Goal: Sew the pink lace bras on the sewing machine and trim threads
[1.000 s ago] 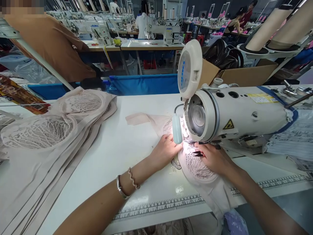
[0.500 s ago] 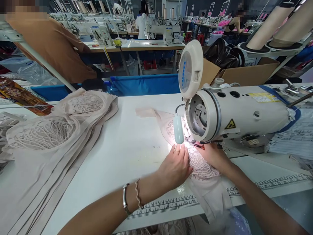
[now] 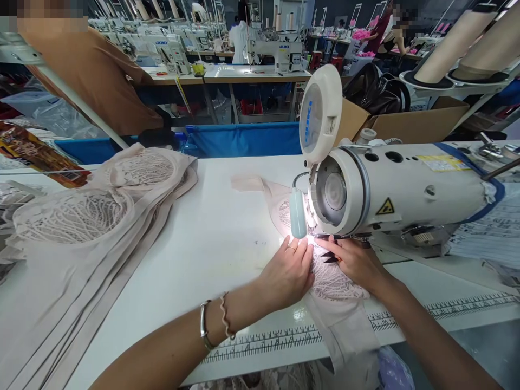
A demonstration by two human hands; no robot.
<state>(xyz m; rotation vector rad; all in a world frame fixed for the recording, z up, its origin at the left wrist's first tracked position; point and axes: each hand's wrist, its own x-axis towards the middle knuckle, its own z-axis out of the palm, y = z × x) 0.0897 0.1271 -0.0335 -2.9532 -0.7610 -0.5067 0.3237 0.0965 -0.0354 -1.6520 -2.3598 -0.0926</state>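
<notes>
Head view, left hand [image 3: 287, 273] open, touching lace [image 3: 333, 280]

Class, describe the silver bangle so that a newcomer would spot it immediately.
Start at the white sewing machine and find the left hand flat on the lace fabric below it. Follow that arm back past the wrist. The bangle is smooth and shiny, farther from the hand than the wavy bracelet.
</notes>
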